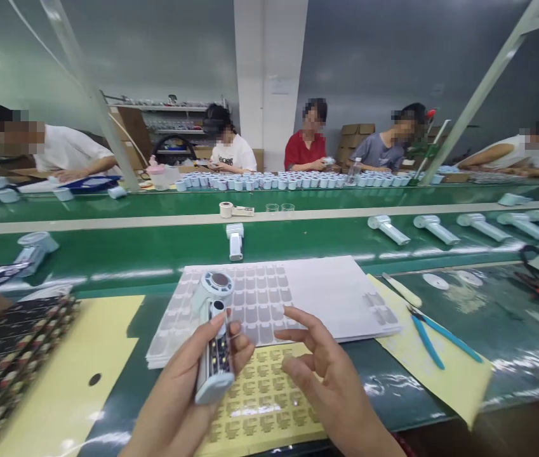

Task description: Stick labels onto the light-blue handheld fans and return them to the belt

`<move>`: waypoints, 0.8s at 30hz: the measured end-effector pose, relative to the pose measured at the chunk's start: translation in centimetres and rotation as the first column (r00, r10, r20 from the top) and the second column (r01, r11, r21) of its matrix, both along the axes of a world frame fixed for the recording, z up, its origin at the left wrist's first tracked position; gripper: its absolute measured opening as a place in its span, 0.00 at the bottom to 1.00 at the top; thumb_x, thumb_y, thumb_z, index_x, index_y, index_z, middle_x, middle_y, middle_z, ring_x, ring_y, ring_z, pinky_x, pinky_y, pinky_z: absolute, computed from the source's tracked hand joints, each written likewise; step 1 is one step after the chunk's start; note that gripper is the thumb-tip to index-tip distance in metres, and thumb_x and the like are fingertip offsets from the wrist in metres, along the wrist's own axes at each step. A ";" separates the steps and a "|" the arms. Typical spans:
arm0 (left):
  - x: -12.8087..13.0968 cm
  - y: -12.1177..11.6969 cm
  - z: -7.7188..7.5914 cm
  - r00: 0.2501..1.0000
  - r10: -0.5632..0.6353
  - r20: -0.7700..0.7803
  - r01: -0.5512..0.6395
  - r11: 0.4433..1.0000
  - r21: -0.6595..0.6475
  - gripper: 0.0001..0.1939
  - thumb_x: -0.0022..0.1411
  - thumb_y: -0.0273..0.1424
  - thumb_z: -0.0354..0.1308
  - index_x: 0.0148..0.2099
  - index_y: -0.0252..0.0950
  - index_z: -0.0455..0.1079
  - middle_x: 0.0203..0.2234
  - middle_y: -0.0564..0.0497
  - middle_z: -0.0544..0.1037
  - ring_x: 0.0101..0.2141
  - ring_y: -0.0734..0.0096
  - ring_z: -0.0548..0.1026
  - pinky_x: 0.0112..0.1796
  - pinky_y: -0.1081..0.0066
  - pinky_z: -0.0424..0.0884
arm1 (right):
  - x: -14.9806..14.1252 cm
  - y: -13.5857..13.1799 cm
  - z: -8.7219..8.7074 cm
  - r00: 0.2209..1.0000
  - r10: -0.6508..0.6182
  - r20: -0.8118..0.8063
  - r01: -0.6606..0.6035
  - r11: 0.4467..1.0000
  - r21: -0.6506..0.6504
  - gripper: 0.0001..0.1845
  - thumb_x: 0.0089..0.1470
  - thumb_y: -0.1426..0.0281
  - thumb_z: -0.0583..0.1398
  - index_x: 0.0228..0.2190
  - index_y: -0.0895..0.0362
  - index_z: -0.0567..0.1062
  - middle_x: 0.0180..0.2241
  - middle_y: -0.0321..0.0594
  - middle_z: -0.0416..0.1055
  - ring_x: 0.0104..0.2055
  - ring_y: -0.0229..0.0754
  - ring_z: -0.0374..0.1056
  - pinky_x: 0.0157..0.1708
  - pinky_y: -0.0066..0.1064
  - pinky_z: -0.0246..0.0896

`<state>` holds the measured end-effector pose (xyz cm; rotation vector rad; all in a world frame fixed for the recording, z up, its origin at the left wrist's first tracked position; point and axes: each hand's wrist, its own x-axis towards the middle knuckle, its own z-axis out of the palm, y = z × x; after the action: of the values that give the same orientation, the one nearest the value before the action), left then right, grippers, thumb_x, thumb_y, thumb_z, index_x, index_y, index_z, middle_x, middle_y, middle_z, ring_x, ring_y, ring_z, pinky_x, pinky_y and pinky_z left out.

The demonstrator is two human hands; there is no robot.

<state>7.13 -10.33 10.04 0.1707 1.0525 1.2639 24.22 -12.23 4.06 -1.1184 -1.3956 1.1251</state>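
Note:
My left hand [188,374] is wrapped around the handle of a light-blue handheld fan [216,384]. The fan's round head, with a dark centre, points away from me, and its handle face shows a dark circuit board with small yellowish spots. To the right, my right hand [324,374] hovers with fingers apart and bent, holding nothing. Beneath both hands lies a yellow sheet of printed labels [264,422]. Behind it is a white stack of sheets [326,292] bearing rows of grey stickers.
Beyond runs a green conveyor [298,238] carrying more fans [388,230]. At right lie blue-handled pliers [428,343] and a knife [402,291] on yellow paper. Circuit boards [7,349] are stacked at left. Several co-workers sit across the line, behind many light-blue parts [279,183].

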 end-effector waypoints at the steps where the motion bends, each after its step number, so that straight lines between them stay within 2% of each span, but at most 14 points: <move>1: -0.1 -0.1 -0.4 0.991 -0.037 -0.127 0.038 0.999 0.009 0.09 0.59 0.19 0.60 0.44 0.26 0.73 0.31 0.40 0.80 0.28 0.63 0.82 0.31 0.70 0.81 | 0.9 -0.1 -0.2 0.998 -0.042 0.037 0.043 0.999 -0.012 0.19 0.59 0.60 0.61 0.51 0.49 0.70 0.54 0.43 0.66 0.50 0.48 0.67 0.37 0.32 0.66; 3: -0.3 -0.3 -1.2 0.949 -0.137 -0.283 0.145 0.989 0.007 0.13 0.53 0.17 0.65 0.43 0.27 0.74 0.35 0.37 0.82 0.34 0.56 0.83 0.33 0.69 0.81 | 2.4 -0.5 -0.7 0.985 -0.116 0.125 0.119 0.993 -0.015 0.09 0.58 0.61 0.62 0.37 0.53 0.76 0.48 0.42 0.69 0.45 0.46 0.68 0.33 0.30 0.63; 5: -0.3 -0.3 -2.1 0.912 -0.217 -0.348 0.231 0.973 0.000 0.15 0.48 0.16 0.68 0.41 0.28 0.75 0.37 0.37 0.82 0.38 0.52 0.82 0.36 0.71 0.80 | 3.3 -0.9 -1.2 0.968 -0.157 0.195 0.166 0.986 -0.030 0.10 0.57 0.62 0.63 0.27 0.54 0.75 0.39 0.39 0.70 0.37 0.43 0.67 0.31 0.30 0.61; 7: -0.3 -0.4 -2.9 0.891 -0.232 -0.390 0.254 0.967 0.006 0.19 0.45 0.15 0.70 0.41 0.28 0.75 0.38 0.37 0.83 0.40 0.51 0.81 0.37 0.72 0.80 | 3.8 -1.4 -1.5 0.962 -0.166 0.218 0.180 0.983 -0.045 0.11 0.56 0.63 0.63 0.26 0.55 0.75 0.35 0.37 0.69 0.32 0.41 0.65 0.32 0.30 0.61; 11: -0.3 -0.5 -3.9 0.879 -0.206 -0.430 0.244 0.969 0.035 0.24 0.44 0.14 0.69 0.45 0.30 0.73 0.41 0.36 0.82 0.41 0.49 0.81 0.38 0.69 0.80 | 4.0 -2.0 -1.5 0.952 -0.146 0.268 0.162 0.986 -0.040 0.08 0.56 0.67 0.63 0.26 0.54 0.76 0.34 0.37 0.70 0.31 0.41 0.64 0.31 0.30 0.61; 16: -0.3 -0.5 -3.7 0.880 -0.204 -0.429 0.224 0.975 -0.005 0.24 0.46 0.12 0.67 0.46 0.31 0.71 0.41 0.38 0.82 0.42 0.50 0.80 0.38 0.69 0.80 | 4.1 -2.3 -1.6 0.875 -0.163 0.457 0.131 0.986 0.101 0.07 0.57 0.71 0.60 0.28 0.53 0.76 0.35 0.38 0.71 0.31 0.42 0.67 0.32 0.32 0.62; 20: -0.2 -0.4 -3.4 0.924 -0.176 -0.339 0.172 0.984 -0.043 0.28 0.44 0.10 0.67 0.48 0.31 0.72 0.40 0.37 0.82 0.42 0.48 0.80 0.36 0.68 0.81 | 4.6 -2.8 -1.8 0.926 -0.106 0.361 0.041 0.982 0.183 0.07 0.58 0.69 0.61 0.27 0.53 0.77 0.34 0.39 0.70 0.35 0.44 0.68 0.35 0.33 0.62; 24: -0.4 -0.4 -3.4 0.934 -0.193 -0.299 0.187 0.981 -0.050 0.30 0.44 0.13 0.69 0.51 0.30 0.71 0.42 0.35 0.82 0.43 0.47 0.80 0.39 0.66 0.80 | 4.8 -3.2 -1.1 0.988 -0.083 0.130 0.070 0.992 0.102 0.08 0.57 0.66 0.64 0.27 0.53 0.76 0.35 0.38 0.67 0.27 0.37 0.60 0.25 0.29 0.55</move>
<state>6.75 -10.69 6.61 0.4525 1.2784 1.0707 29.05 -15.42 2.98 -1.1850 -1.4823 0.9313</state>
